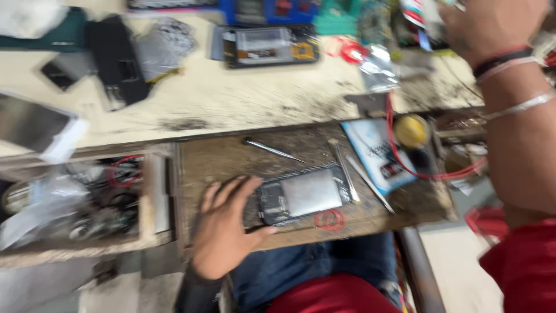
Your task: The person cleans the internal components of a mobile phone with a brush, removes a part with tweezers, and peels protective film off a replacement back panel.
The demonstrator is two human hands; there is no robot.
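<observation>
- Left hand (223, 226): fingers spread, flat on wooden board (231, 156), touching opened phone (304, 194).
- Right hand (492, 26): raised over bench clutter; finger state could not be told.
- Tweezers (272, 149), red rubber band (330, 220) lay near phone.

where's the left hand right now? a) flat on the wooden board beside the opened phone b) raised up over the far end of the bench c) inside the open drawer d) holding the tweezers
a: the left hand lies spread on the wooden board with its fingertips against the edge of the opened phone; the tweezers lie untouched farther back.
</observation>
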